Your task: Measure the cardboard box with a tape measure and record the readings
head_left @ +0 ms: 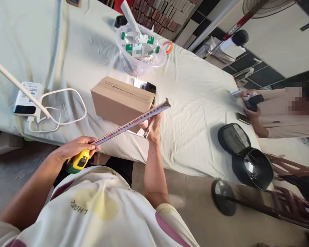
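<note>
Tape measure (pixel 78 162), one, yellow and green, is sitting at the near edge of the table (pixel 193 103), its printed blade (pixel 123 128) slanting up and out before the carton (pixel 119 101). From my remote post I am judging it light, its casing hard and its blade thin, springy and liable to kink; casing and hooked end are offering the best holds. Hands, two: the left hand (pixel 78 146) is grasping the tape measure where the blade is leaving the casing; the right hand (pixel 155 130) is closing its fingers around the blade near the far end, and seems to be gripping one slim stick (pixel 149 128) too. Carton, one, brown cardboard, is resting on the table; I am reckoning it stiff-walled, of uncertain weight, best taken by opposite ends. Whether blade and carton are touching, I am unable to tell. Outward, I am counting: phone-like slabs, two, one behind the carton (pixel 151 87), one at the right edge (pixel 244 118); clear tub (pixel 137 68), one, holding at least two bottles (pixel 145 38); white unit (pixel 28 96), one, lying beside one looped cable (pixel 78 97); co-worker, one, whose hands (pixel 254 111) are holding a black object (pixel 254 102).
</note>
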`<move>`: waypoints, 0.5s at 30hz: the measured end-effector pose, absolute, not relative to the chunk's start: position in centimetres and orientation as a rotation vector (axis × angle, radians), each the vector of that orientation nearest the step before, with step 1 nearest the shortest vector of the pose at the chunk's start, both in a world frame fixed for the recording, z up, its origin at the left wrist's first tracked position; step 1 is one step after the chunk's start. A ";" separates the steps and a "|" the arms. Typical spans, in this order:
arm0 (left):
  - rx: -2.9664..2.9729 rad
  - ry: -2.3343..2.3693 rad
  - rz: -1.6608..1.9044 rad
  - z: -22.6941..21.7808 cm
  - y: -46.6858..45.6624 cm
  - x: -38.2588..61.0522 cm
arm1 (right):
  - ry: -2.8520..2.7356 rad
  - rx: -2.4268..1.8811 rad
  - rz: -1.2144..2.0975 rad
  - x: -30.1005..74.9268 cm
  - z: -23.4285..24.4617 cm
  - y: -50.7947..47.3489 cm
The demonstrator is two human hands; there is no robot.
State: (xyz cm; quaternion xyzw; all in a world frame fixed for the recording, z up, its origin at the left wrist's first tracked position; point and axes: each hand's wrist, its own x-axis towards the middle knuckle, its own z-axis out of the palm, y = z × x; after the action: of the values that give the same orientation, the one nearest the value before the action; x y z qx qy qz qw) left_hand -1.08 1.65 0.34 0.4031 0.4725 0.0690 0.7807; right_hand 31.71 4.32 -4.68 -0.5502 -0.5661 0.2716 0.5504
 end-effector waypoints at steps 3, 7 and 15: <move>1.030 1.004 0.063 1.2 3.6 -1.7 | -1.279 -1.201 0.764 33.1 -3.0 2.8; 1.194 1.046 -0.044 2.2 5.9 -2.9 | -1.209 -1.206 0.812 35.3 -1.5 1.0; 1.545 1.131 -0.206 3.7 10.0 -3.9 | -1.230 -1.311 0.960 37.0 0.0 -0.7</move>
State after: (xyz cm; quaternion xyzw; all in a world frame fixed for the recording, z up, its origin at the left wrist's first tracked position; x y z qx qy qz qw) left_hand -3.89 10.05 3.67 0.6585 0.4822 -0.0879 0.5710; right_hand 36.95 -0.68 0.03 -0.5478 -0.5138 0.4011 0.5245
